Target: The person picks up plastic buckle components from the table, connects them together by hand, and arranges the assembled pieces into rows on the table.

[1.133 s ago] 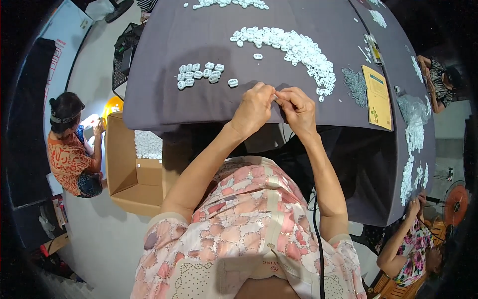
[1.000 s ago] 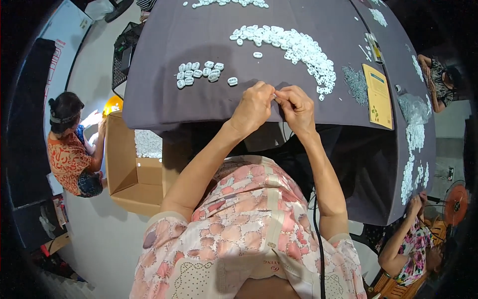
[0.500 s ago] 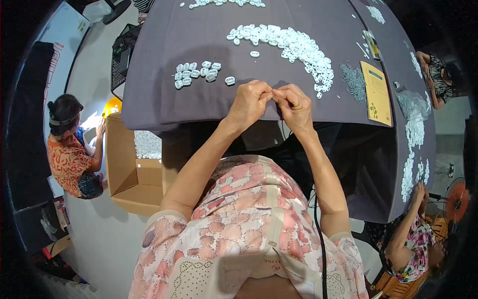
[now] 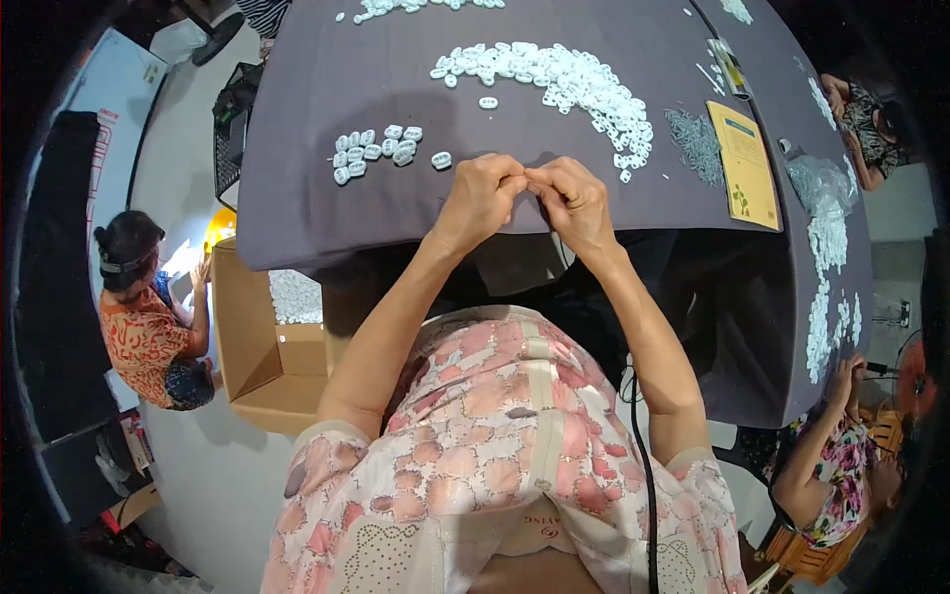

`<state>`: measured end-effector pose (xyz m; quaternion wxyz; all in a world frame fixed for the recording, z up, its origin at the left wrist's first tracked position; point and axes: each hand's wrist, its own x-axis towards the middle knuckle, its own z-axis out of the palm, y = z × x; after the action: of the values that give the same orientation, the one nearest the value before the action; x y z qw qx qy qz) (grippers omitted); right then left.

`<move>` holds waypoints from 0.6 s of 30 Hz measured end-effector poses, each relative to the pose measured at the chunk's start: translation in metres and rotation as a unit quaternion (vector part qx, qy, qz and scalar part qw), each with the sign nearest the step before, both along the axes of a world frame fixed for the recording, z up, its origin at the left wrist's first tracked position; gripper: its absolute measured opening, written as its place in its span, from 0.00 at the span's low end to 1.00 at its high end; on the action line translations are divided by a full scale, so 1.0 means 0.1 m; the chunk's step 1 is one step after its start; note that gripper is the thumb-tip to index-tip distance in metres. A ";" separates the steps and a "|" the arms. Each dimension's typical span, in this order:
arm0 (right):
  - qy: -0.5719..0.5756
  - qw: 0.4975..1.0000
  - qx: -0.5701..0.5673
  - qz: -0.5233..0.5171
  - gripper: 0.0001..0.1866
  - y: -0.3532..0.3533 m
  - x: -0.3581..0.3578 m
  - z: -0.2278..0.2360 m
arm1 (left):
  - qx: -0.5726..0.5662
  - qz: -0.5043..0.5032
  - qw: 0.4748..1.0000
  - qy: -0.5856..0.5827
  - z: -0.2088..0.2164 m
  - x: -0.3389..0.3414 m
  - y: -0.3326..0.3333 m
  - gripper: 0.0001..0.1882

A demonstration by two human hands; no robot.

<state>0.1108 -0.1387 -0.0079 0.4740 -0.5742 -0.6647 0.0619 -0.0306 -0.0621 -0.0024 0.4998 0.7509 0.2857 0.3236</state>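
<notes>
Over the near edge of the grey-clothed table (image 4: 327, 223), my left hand (image 4: 482, 193) and my right hand (image 4: 571, 198) meet fingertip to fingertip. Both are closed in a pinch; whatever lies between the fingers is too small and covered to make out. A single small white oval plastic piece (image 4: 441, 159) lies just beyond my left hand. Left of it sits a little group of similar white oval pieces (image 4: 372, 151). A large curved pile of white plastic pieces (image 4: 569, 79) spreads beyond my hands, with one loose piece (image 4: 488, 103) in front of it.
To the right lie a heap of small grey parts (image 4: 696, 144), a yellow booklet (image 4: 742, 163) and a clear plastic bag (image 4: 819, 186). An open cardboard box (image 4: 259, 381) with white pieces stands at left. People sit at left (image 4: 148, 317) and right (image 4: 841, 475). A black cable (image 4: 641, 455) hangs along my front.
The view has shifted slightly, so the table things sit a little further left and higher. My hands stay pinched together, with the fingers only slightly moved.
</notes>
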 end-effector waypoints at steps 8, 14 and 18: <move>0.089 0.994 -0.060 0.007 0.11 -0.03 -0.03 0.09 | -0.182 0.005 0.983 0.004 0.12 -0.04 0.02 0.08; 0.034 0.997 -0.062 -0.013 0.14 -0.01 -0.08 0.09 | -0.184 -0.006 0.983 0.014 0.10 -0.06 0.04 0.09; 0.042 0.997 -0.063 -0.017 0.13 0.00 -0.09 0.08 | -0.187 -0.003 0.982 0.022 0.09 -0.08 0.05 0.09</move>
<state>0.1014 -0.1383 -0.0003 0.4658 -0.6112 -0.6287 0.1195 -0.0382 -0.0572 0.0067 0.6259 0.6523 0.3495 0.2463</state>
